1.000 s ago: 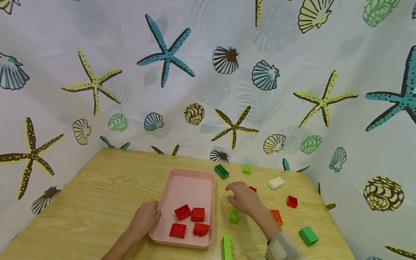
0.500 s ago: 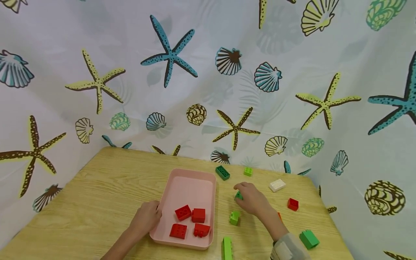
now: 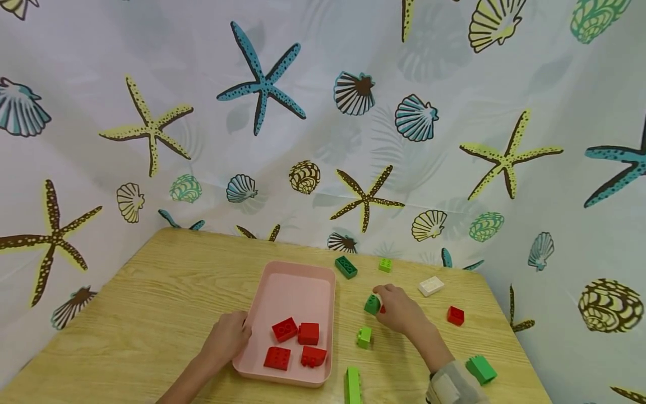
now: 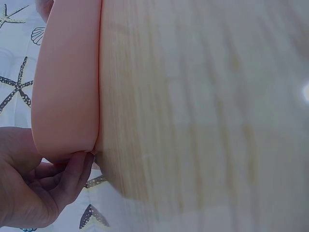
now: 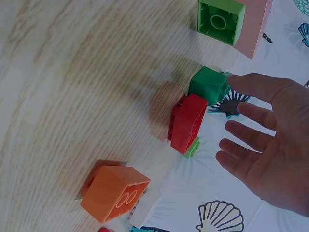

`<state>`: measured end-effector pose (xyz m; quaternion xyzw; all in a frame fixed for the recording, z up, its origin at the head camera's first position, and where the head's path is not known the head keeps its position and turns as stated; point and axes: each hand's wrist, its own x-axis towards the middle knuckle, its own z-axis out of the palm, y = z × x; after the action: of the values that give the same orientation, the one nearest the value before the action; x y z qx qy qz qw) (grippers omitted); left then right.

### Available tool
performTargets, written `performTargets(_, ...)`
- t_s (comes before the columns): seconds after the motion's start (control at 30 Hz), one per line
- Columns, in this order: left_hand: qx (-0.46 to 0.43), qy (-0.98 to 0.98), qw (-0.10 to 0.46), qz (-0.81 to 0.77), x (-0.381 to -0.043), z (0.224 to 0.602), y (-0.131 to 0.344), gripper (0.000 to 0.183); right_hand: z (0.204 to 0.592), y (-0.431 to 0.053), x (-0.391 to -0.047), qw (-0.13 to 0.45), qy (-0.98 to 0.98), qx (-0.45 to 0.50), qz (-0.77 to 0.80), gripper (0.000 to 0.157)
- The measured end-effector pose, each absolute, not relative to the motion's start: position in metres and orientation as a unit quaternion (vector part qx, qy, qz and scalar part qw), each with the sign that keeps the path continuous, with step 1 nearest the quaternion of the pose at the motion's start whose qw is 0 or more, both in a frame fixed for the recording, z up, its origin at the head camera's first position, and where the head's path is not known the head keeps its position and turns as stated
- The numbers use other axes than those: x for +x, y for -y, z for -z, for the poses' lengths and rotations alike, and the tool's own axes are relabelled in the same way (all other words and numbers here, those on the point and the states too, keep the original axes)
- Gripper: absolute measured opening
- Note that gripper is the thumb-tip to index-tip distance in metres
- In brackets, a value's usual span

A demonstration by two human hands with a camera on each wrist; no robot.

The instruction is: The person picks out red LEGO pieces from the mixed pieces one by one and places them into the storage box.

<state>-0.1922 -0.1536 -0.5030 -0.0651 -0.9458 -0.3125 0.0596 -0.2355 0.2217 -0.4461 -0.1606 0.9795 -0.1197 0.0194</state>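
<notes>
My left hand [image 3: 229, 336] holds the left side of a pink tray [image 3: 282, 380]; in the left wrist view its fingers curl around the tray's corner. Inside the tray lie several red toy bricks [image 3: 276, 358]. On the table to the tray's right, my right hand [image 3: 397, 308] hovers over a green brick [image 5: 207, 86] and a red brick [image 5: 187, 123] that appear side by side. In the right wrist view its fingers are loosely extended, the index fingertip close by the green brick, with nothing gripped. Most of that red brick is hidden in the head view.
Light green bricks [image 3: 364, 338] lie near the tray, a long one [image 3: 353, 385] at the front. Farther back are a dark green brick [image 3: 346, 267] and a small lime one [image 3: 385, 265]. White [image 3: 431, 286], red [image 3: 455, 315], green [image 3: 481, 369] and orange [image 5: 113, 193] bricks lie to the right.
My right hand has shifted to the right, uncovering the green brick beside it, while its forearm now covers the orange brick in the head view. The left hand and tray stay put.
</notes>
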Motion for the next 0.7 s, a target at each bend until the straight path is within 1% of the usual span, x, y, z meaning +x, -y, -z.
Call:
performTargets(0.27,-0.069,0.947,0.069,0.306,-0.192,0.501,0.153,0.020,0.447,-0.231,-0.238,0.023,-0.984,-0.144,0.107,0.055)
performTargets(0.5,-0.066,0.949,0.055,0.305,-0.192,0.500,0.153,0.020,0.448,-0.237,-0.242,0.032,-0.985,-0.137,0.102,0.060)
performTargets(0.7,-0.068,0.949,0.060,0.302,-0.193,0.502,0.153,0.021,0.449,-0.240,-0.244,0.039,-0.986,-0.127,0.100,0.066)
